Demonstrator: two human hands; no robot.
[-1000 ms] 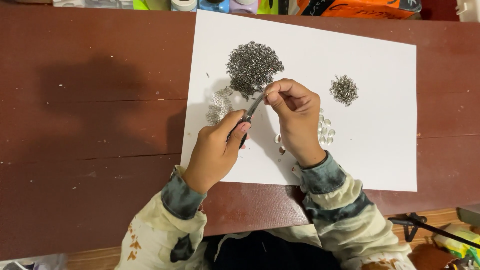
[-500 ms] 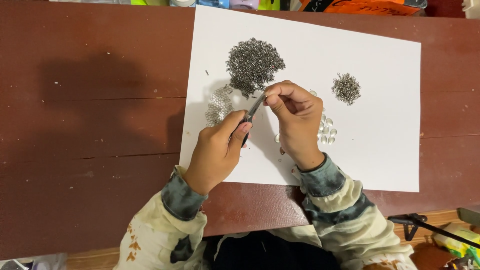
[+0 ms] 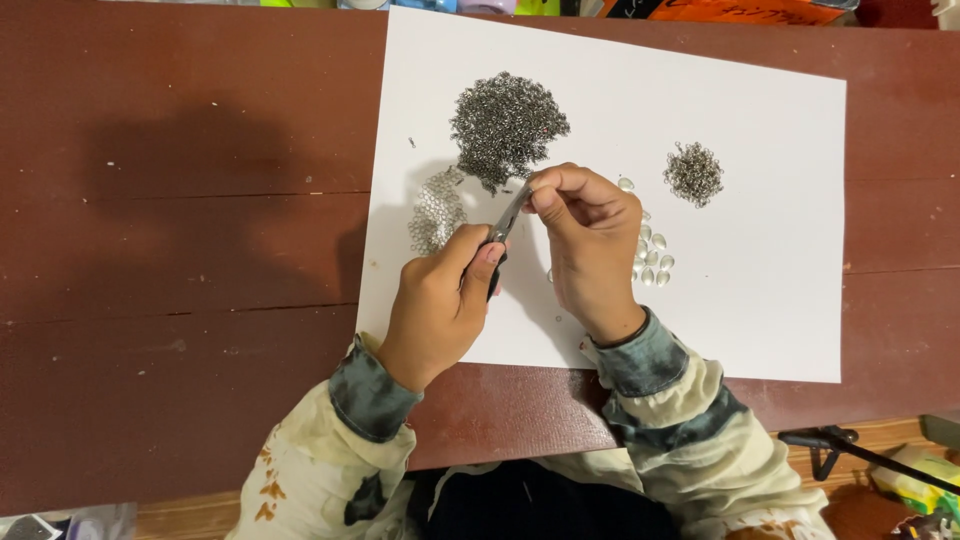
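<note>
A white sheet of paper (image 3: 760,270) lies on the dark red wooden table (image 3: 180,250). My left hand (image 3: 440,305) grips small pliers (image 3: 507,222) whose jaws point up toward my right hand (image 3: 590,240). The right hand's fingers are pinched together at the plier tips; whatever they pinch is too small to see. Just above the hands sits a large pile of small dark metal rings (image 3: 507,122). A patch of linked silvery rings (image 3: 437,210) lies left of the pliers. Clear oval beads (image 3: 652,262) show beside my right hand.
A smaller heap of metal rings (image 3: 692,172) rests on the right part of the paper. Colourful packages (image 3: 720,10) line the table's far edge. A black metal tool (image 3: 850,450) and a yellow-green object (image 3: 915,475) lie at the lower right, below the table edge.
Both hands stay in nearly the same place over the paper; only slight shifts of the fingers and plier angle are visible.
</note>
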